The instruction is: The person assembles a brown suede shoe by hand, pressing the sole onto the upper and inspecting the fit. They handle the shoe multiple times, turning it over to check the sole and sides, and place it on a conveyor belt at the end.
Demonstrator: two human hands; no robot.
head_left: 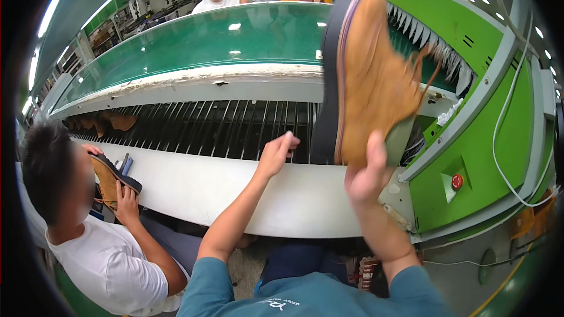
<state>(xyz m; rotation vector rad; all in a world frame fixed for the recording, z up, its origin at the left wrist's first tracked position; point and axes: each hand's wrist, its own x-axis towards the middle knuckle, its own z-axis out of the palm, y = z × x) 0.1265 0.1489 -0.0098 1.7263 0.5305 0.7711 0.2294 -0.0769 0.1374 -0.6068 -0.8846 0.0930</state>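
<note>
A tan lace-up boot [373, 76] with a dark sole stands raised in front of me, toe up and sole turned left. My right hand [369, 170] grips it around the heel end, near an olive-coloured patch; its edges and loose laces are blurred. Over the inner edge of the white ledge [294, 199], beside the metal rollers [235, 126], is my left hand [278, 154]. Its fingers are curled in, and I see nothing held in them. The boot is apart from that hand.
A green conveyor belt [194, 38] runs behind the rollers into a green machine [470, 141] with a fringed opening and a red button [457, 182]. On my left a co-worker [111, 252] holds another tan boot [107, 179]. More people stand or sit across the belt.
</note>
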